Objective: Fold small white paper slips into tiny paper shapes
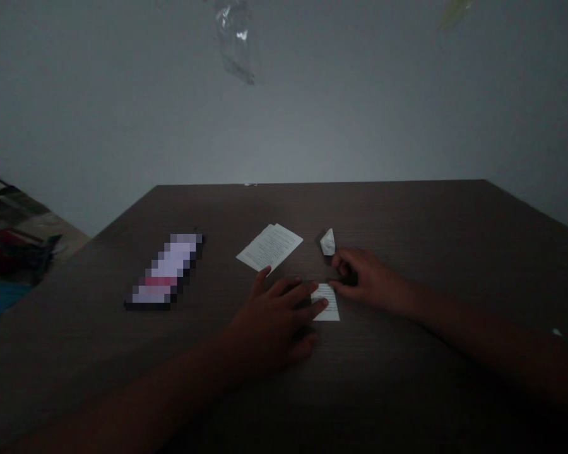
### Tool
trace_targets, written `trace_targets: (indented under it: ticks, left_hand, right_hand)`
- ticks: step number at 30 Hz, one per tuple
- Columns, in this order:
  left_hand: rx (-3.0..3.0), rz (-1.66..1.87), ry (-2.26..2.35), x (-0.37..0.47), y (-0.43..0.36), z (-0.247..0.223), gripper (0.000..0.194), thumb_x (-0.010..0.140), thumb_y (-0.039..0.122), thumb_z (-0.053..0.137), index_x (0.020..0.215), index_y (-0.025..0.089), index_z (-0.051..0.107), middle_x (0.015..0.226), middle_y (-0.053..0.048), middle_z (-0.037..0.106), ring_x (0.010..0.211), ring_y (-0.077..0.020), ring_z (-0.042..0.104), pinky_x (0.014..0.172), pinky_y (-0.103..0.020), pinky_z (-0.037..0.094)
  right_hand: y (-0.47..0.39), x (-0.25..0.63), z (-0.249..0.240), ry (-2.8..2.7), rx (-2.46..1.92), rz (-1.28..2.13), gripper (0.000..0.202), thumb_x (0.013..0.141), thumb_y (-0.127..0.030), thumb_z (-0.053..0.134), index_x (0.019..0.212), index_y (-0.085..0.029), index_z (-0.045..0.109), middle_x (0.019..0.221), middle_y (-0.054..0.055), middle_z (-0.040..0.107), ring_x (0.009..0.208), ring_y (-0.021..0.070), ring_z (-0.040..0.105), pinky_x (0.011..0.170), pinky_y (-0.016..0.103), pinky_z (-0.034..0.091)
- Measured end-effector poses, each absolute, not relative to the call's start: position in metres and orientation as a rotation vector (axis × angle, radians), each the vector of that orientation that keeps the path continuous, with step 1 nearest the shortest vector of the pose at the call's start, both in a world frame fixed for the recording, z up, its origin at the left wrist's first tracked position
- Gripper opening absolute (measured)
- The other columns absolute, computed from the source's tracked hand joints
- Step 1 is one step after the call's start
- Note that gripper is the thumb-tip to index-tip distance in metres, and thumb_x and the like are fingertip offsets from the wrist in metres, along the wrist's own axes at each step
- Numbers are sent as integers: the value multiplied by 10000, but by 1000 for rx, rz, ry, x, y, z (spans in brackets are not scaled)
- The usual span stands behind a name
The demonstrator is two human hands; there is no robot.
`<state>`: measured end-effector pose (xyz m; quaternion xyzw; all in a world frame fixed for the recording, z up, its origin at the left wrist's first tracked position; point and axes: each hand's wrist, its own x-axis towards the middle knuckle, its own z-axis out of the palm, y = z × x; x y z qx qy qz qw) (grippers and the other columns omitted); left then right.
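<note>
Sm. printed slip [332, 308] is best kept flat: L hand [277, 321] is laid on it, fingers spread; R hand [366, 280] is curled by slip's far R corner, grip unclear.

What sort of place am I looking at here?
Probably a dim room in a home or small office: a wood-grain table against a plain wall, with a phone and printed paper sheets on it.

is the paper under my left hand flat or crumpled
Flat: the printed paper lies level on the table, its visible edges straight, with your left hand spread over it. Whether it's folded double, I cannot tell.
</note>
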<state>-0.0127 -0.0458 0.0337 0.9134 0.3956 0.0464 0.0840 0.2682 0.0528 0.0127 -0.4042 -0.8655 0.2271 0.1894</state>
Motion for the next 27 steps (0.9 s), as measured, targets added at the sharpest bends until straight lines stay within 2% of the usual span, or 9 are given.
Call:
trace_targets:
  ticks: [3, 7, 9, 14, 18, 22, 27]
  left_hand:
    - [2719, 106, 1177, -13, -46, 34, 554, 1150, 470, 659, 1692, 357, 638, 1778, -87, 625, 1607, -442, 583, 1377, -897, 276]
    - [2729, 113, 1179, -13, -47, 34, 563, 1139, 460, 664, 1693, 365, 630, 1790, -77, 613, 1633, -435, 556, 1401, -848, 286]
    - [2726, 104, 1169, -13, -48, 35, 567, 1143, 443, 664, 1702, 354, 622, 1796, -91, 606, 1637, -439, 551, 1394, -856, 289]
    - [2711, 107, 1174, -14, -49, 37, 563, 1148, 419, 666, 1704, 341, 623, 1768, -107, 633, 1628, -450, 560, 1373, -892, 295]
    - [2743, 156, 1188, -15, -48, 30, 561, 1134, 453, 673, 1686, 358, 640, 1761, -99, 640, 1606, -475, 577, 1357, -931, 275]
    - [2728, 133, 1200, -14, -46, 30, 542, 1140, 468, 662, 1672, 363, 649, 1767, -107, 636, 1603, -484, 586, 1327, -958, 289]
    - [2719, 111, 1198, -14, -47, 36, 533, 1150, 433, 658, 1677, 356, 641, 1764, -105, 639, 1626, -449, 568, 1364, -911, 286]
  right_hand:
    - [44, 274, 16, -2502, -1049, 620, 329, 891, -300, 887, 1077, -272, 616, 998, 30, 736, 951, 270, 693, 940, 432, 497]
    - [34, 275, 18, -2525, -1031, 610, 432, 791, -297, 948, 1058, -271, 610, 1014, 38, 725, 974, 290, 678, 987, 468, 498]
    - [34, 274, 18, -2502, -1068, 615, 430, 791, -297, 949, 1043, -271, 601, 1005, 38, 722, 962, 288, 676, 984, 472, 500]
    - [47, 268, 17, -2418, -1172, 636, 338, 890, -321, 893, 992, -276, 574, 944, 21, 721, 890, 262, 677, 957, 460, 510]
    - [53, 264, 16, -2389, -1235, 608, 323, 912, -333, 877, 997, -275, 571, 948, 26, 733, 887, 262, 683, 974, 478, 513]
    - [42, 264, 22, -2446, -1212, 588, 396, 843, -331, 923, 1023, -275, 574, 1011, 53, 748, 970, 296, 700, 992, 486, 517]
    - [25, 266, 29, -2532, -1177, 595, 511, 741, -357, 982, 1065, -268, 598, 1079, 78, 747, 1061, 342, 705, 1028, 513, 515]
